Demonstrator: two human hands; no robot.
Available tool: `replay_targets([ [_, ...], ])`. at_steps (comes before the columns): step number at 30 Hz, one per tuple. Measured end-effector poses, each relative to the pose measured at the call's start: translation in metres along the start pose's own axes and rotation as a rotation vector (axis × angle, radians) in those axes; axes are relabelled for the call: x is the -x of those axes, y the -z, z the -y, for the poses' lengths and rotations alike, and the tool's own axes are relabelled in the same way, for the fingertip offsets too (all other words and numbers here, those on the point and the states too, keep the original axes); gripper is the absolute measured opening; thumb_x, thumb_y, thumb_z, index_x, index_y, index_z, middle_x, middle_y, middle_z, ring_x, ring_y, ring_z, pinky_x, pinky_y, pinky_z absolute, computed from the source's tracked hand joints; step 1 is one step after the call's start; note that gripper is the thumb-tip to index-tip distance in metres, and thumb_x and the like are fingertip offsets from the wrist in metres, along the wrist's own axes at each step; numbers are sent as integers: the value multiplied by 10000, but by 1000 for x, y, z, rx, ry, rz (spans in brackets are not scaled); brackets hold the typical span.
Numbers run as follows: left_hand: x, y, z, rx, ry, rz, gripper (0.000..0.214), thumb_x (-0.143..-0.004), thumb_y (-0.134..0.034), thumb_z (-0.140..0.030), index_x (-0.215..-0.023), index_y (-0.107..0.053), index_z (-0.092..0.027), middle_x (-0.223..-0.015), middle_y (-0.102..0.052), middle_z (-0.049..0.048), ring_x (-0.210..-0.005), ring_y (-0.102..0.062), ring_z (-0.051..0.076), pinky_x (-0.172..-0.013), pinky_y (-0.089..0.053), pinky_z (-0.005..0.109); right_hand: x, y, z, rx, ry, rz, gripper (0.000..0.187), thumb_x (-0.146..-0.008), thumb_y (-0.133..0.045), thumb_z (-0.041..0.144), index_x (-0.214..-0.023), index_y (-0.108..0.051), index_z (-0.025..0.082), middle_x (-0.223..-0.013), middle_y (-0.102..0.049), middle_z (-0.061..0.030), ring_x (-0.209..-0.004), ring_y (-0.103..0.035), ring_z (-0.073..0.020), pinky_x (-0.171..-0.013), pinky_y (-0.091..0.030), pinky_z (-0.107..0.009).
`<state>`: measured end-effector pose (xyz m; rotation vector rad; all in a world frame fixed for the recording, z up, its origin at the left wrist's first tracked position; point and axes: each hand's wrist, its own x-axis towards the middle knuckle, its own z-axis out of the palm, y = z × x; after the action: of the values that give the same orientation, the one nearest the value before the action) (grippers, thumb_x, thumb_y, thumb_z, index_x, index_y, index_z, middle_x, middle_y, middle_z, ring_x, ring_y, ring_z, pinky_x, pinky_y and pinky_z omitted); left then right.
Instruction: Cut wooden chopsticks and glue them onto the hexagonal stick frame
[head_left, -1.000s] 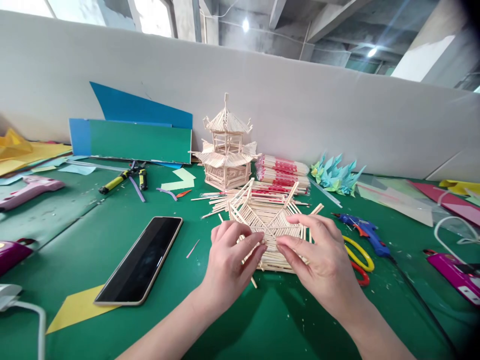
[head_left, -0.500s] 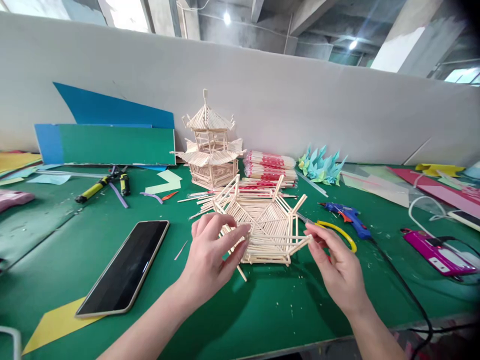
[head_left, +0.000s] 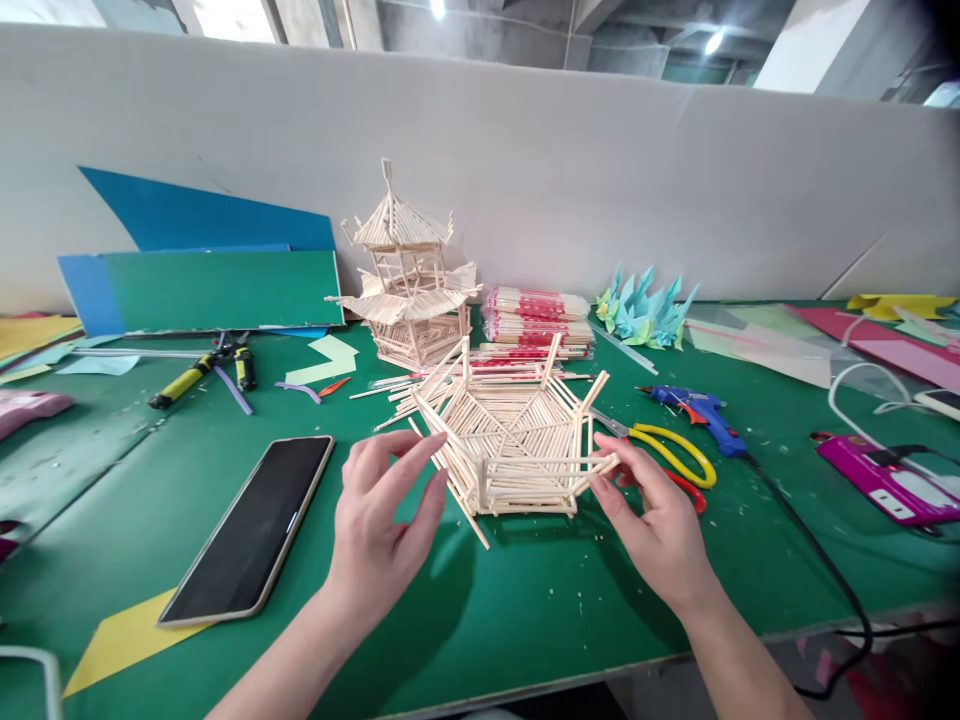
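Observation:
In the middle of the table stands a many-sided frame of thin wooden sticks, with a floor of sticks laid in triangular sections and upright pairs of sticks at its corners. My right hand pinches the end of a stick at the frame's near right corner between thumb and fingers. Beside its near left side is my left hand, thumb and forefinger apart with nothing between them; whether the forefinger tip touches the sticks I cannot tell. A loose stick slants out under the left corner.
Behind stands a stick pagoda, with bundled sticks and a blue paper model alongside. Scissors, a glue gun and a magenta device lie right. A phone and pliers lie left.
My left hand has drawn back to the left, off the frame's near corner, its fingers spreading. The right hand keeps its pinch at the right corner. The view has shifted slightly.

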<state>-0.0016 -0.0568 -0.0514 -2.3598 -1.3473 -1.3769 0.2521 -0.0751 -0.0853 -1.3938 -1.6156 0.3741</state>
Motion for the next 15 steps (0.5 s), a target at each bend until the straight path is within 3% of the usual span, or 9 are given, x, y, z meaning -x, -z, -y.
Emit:
replay_targets([
  [2,12,0,5,69,203,11,219,-835,-523,-170,-1035,-602,-210,-920,-548,49,-849,-533,190,-716,-429,336,3,0,-2,4,-25,38,321,-862,-533,347,-1178,-513,289,-1029,-614,-14,-850,-562,-140,-756,-457,-251],
  [5,26,-6,10,262,562,125,196,-834,-526,-282,-983,-624,-201,-925,-599,55,-852,-569,196,-695,-454,321,6,0,-6,-11,-47,96,327,-857,-537,345,-1174,-507,270,-1110,-579,-29,-859,-544,-140,-759,-442,-262],
  [6,29,-9,11,290,613,148,221,-843,-509,-306,-995,-616,-186,-914,-626,63,-836,-592,198,-686,-468,320,7,0,-7,-17,-51,105,324,-854,-541,340,-1168,-509,267,-1128,-569,-31,-856,-537,-140,-755,-438,-265],
  [11,32,-21,10,301,659,215,305,-909,-367,-318,-1049,-567,-137,-921,-686,103,-804,-660,192,-645,-512,298,12,-4,-15,-95,-58,91,311,-852,-546,317,-1159,-501,292,-1181,-533,-31,-871,-511,-151,-761,-434,-282],
  [15,30,-19,10,147,545,272,235,-878,-412,-289,-940,-603,-167,-903,-639,92,-797,-612,205,-664,-481,340,21,-8,-29,-181,-83,40,336,-871,-511,270,-1201,-467,318,-1230,-496,-40,-954,-495,-173,-800,-429,-308],
])
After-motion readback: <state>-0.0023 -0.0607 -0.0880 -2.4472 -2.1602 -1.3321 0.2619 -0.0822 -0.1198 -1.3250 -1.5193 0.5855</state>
